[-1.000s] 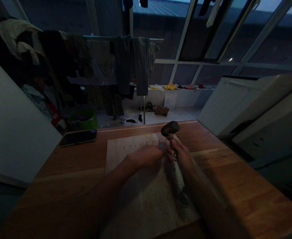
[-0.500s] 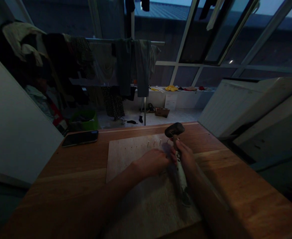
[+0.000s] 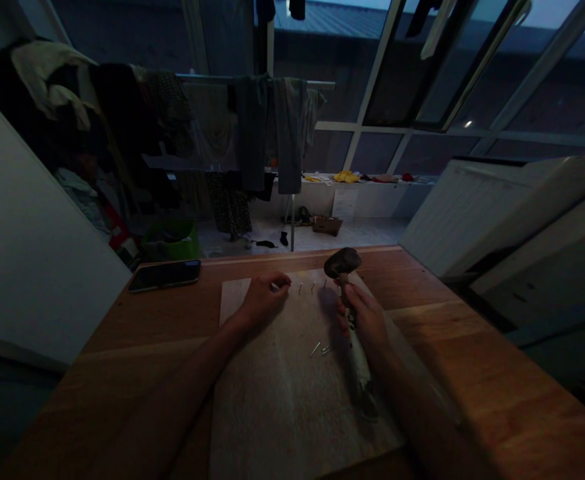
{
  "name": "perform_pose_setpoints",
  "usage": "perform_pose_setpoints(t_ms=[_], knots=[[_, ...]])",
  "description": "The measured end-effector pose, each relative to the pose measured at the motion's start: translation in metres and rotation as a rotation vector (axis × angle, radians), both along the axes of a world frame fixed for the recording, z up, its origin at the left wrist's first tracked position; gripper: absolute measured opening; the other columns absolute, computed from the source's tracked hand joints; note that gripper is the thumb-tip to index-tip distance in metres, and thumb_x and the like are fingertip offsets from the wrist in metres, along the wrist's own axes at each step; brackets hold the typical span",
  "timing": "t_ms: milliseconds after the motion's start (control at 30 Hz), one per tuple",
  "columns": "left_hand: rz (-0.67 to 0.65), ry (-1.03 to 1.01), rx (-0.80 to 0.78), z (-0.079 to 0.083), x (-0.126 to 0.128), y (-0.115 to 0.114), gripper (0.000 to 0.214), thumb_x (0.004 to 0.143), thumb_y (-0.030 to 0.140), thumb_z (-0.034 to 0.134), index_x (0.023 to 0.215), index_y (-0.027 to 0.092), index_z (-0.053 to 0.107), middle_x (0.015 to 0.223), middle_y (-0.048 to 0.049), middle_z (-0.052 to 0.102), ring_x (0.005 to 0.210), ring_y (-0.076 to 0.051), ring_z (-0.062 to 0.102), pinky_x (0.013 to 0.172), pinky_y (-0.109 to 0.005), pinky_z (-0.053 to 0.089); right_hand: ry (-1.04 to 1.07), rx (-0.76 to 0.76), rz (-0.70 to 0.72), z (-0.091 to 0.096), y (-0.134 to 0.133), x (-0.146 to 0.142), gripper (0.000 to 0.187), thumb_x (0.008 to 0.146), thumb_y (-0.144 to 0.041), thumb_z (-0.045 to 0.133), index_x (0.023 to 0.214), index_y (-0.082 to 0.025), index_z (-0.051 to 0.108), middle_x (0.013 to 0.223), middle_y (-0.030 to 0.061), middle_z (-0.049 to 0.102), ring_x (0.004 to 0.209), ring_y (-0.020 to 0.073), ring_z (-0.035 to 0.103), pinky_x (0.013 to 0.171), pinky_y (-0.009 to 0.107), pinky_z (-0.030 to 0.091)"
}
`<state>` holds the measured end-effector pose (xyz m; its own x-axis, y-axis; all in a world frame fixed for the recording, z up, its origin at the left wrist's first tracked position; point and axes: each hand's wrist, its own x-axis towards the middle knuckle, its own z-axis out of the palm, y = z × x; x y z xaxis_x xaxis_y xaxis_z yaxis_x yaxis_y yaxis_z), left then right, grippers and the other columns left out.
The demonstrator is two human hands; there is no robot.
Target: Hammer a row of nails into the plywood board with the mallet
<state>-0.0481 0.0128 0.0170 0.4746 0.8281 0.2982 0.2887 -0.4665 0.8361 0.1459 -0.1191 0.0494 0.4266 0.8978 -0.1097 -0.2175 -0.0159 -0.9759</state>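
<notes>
A pale wooden board (image 3: pixel 282 393) lies on the brown table (image 3: pixel 472 373). My right hand (image 3: pixel 365 320) is closed round the handle of a hammer (image 3: pixel 342 262), whose dark head hangs above the board's far edge. My left hand (image 3: pixel 262 295) is pinched at the far edge of the board, at the left end of a row of upright nails (image 3: pixel 312 287); it seems to hold a nail, too small to be sure. A few loose nails (image 3: pixel 321 349) lie flat on the board near my right hand.
A dark phone (image 3: pixel 165 275) lies at the table's far left. A white panel (image 3: pixel 32 253) leans on the left, white boards (image 3: pixel 497 207) on the right. Beyond the table stands a clothes rack (image 3: pixel 252 127) with hanging garments, and a green basket (image 3: pixel 170 239) sits on the floor.
My left hand has moved from the loose nails beside the hammer handle to the far left end of the nail row. The loose nails now show. The hammer has barely moved.
</notes>
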Motion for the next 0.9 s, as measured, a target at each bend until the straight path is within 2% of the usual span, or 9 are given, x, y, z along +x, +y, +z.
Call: perform_pose_setpoints(t_ms=[100,267,433,567,633,767,900], knots=[[0.025,0.016,0.016,-0.001,0.002,-0.001,0.011,0.079,0.013,0.068,0.083,0.016,0.078,0.080,-0.0041,0.077,0.071,-0.015,0.068,0.074,-0.026,0.054,-0.016,0.008,0.011,0.008,0.000,-0.007,0.056,0.071,-0.065,0.078,0.102,-0.020,0.065,0.056,-0.0091,0.051,0.035,0.0092,0.044,0.029,0.020,0.033],[0.030,0.047,0.041,-0.004,0.004,-0.001,0.012,0.078,0.012,0.067,0.084,0.016,0.078,0.076,-0.0033,0.076,0.068,-0.015,0.067,0.069,-0.026,0.054,-0.034,0.028,0.126,0.019,0.008,-0.024,0.045,0.076,-0.062,0.076,0.087,-0.022,0.060,0.057,-0.0072,0.054,0.035,0.0084,0.044,0.029,0.020,0.034],[0.020,0.041,0.046,-0.006,0.004,-0.001,0.014,0.078,0.010,0.067,0.087,0.017,0.076,0.079,-0.0029,0.077,0.068,-0.015,0.068,0.068,-0.025,0.053,0.047,-0.023,0.177,0.006,0.016,-0.039,0.046,0.077,-0.057,0.073,0.103,-0.021,0.063,0.056,-0.0082,0.055,0.033,0.0095,0.045,0.027,0.020,0.034],[0.021,-0.004,0.003,-0.009,0.005,0.001,0.039,0.076,0.007,0.067,0.113,0.018,0.073,0.078,-0.0007,0.077,0.068,-0.015,0.070,0.069,-0.025,0.054,0.080,-0.073,0.221,-0.002,0.012,-0.039,0.049,0.077,-0.052,0.070,0.112,-0.019,0.063,0.057,-0.0075,0.058,0.033,0.0097,0.046,0.027,0.020,0.034],[0.032,-0.014,-0.005,-0.011,0.006,0.002,0.044,0.075,0.005,0.068,0.116,0.018,0.072,0.077,-0.0002,0.077,0.068,-0.015,0.070,0.069,-0.025,0.055,0.071,-0.066,0.235,-0.002,0.010,-0.038,0.049,0.078,-0.052,0.070,0.113,-0.019,0.064,0.058,-0.0078,0.057,0.032,0.0094,0.046,0.027,0.020,0.035],[0.027,-0.019,-0.015,-0.012,0.005,0.003,0.040,0.076,0.007,0.069,0.114,0.018,0.073,0.076,0.0001,0.076,0.068,-0.016,0.070,0.069,-0.025,0.055,0.029,-0.032,0.272,-0.001,0.007,-0.040,0.050,0.080,-0.057,0.071,0.112,-0.020,0.064,0.058,-0.0080,0.056,0.033,0.0099,0.047,0.027,0.021,0.035],[0.024,-0.029,-0.002,-0.011,0.005,0.003,0.041,0.075,0.008,0.069,0.115,0.018,0.073,0.076,0.0008,0.075,0.067,-0.015,0.069,0.067,-0.024,0.053,-0.046,-0.009,0.335,-0.004,0.006,-0.043,0.044,0.081,-0.059,0.071,0.101,-0.020,0.065,0.058,-0.0060,0.057,0.034,0.0104,0.047,0.027,0.022,0.035]])
